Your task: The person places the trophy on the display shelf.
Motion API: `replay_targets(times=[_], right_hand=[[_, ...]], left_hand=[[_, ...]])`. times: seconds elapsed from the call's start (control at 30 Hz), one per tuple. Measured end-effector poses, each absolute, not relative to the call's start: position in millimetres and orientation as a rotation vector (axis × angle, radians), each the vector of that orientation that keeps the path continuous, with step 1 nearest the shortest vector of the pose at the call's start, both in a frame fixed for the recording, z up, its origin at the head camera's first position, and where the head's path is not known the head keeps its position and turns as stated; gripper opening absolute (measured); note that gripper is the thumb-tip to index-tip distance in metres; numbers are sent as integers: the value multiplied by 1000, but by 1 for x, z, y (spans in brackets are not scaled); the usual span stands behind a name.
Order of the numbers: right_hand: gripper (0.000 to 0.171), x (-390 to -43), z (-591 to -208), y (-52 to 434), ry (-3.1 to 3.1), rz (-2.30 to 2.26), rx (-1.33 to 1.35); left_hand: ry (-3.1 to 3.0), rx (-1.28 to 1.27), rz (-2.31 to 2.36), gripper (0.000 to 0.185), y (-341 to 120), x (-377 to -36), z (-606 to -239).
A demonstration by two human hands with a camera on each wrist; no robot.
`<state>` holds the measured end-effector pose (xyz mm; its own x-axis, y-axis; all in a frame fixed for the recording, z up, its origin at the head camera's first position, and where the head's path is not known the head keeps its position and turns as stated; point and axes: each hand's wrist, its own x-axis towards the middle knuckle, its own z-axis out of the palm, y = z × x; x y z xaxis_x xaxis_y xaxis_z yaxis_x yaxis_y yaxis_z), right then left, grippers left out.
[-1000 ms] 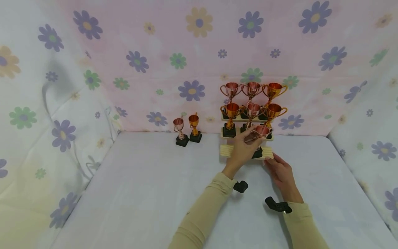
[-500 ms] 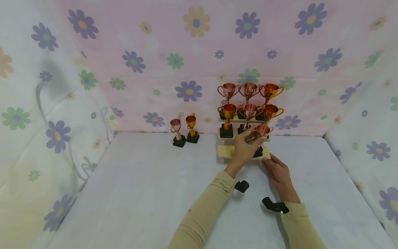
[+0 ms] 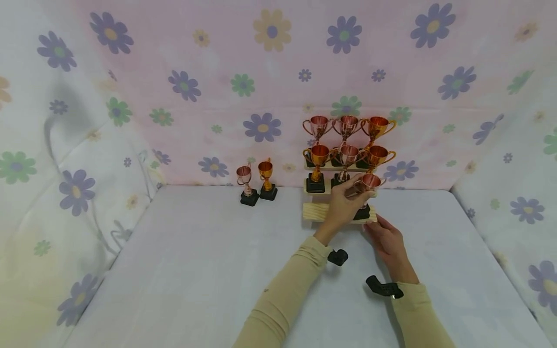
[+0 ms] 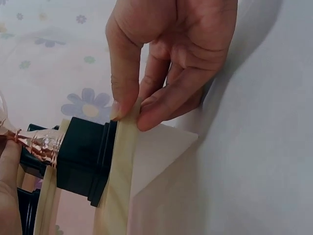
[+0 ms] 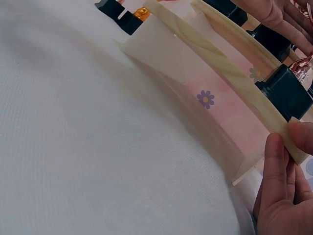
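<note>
My left hand (image 3: 343, 207) grips a rose-gold trophy cup (image 3: 371, 181) by its body. The cup's black square base (image 4: 80, 156) is at the right end of the lowest wooden tier (image 3: 315, 211) of a stepped stand. In the left wrist view, one fingertip (image 4: 10, 159) of this hand lies against the cup's stem. My right hand (image 3: 388, 238) pinches that tier's right end between thumb and fingers, right beside the base. On the two tiers behind stand rows of gold and rose-gold trophies (image 3: 319, 155), partly hidden by my left hand.
To the left of the stand, a rose-gold trophy (image 3: 244, 176) and a gold trophy (image 3: 266, 170) stand on the white table (image 3: 183, 261). Flowered cloth (image 3: 226, 58) hangs behind and at both sides. A black wrist mount (image 3: 384, 287) sits on my right wrist.
My left hand has shifted the rose-gold trophy slightly right along the lowest tier, nearer its end. My right hand keeps its pinch there. The head view has turned a little.
</note>
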<state>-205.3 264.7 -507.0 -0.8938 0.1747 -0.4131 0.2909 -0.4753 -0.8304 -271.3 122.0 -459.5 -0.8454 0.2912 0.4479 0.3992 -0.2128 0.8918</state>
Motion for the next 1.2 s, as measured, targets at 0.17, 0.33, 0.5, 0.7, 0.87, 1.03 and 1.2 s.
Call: replay_targets(times=[0.17,0.33,0.5,0.7,0.87,1.03,1.2], right_hand=[[66,-205,-507,265,1589,-2540,682],[66,-204,-508,264,1592,-2539,691],[67,-204,-508,264,1601,-2531,713],[67,-205,-510,263,1612,-2536,727],[66,-205,-510,263,1617,-2537,727],[66,-205,-511,262,1644,-2535,712],[67,-206,-512,262,1645,-2538,721]], left_hand=[[-1980,-908,-2211,49,119,-275,-458],[-2007,-946,-2245,48,117,-280,-460],[-2023,-985,-2274,48,116,-284,-459],[-2114,-1048,-2224,49,110,-290,-458],[-2131,-1031,-2252,48,106,-291,-458],[-2079,-1003,-2318,54,106,-290,-463],[-2005,-941,-2445,67,97,-283,-469]])
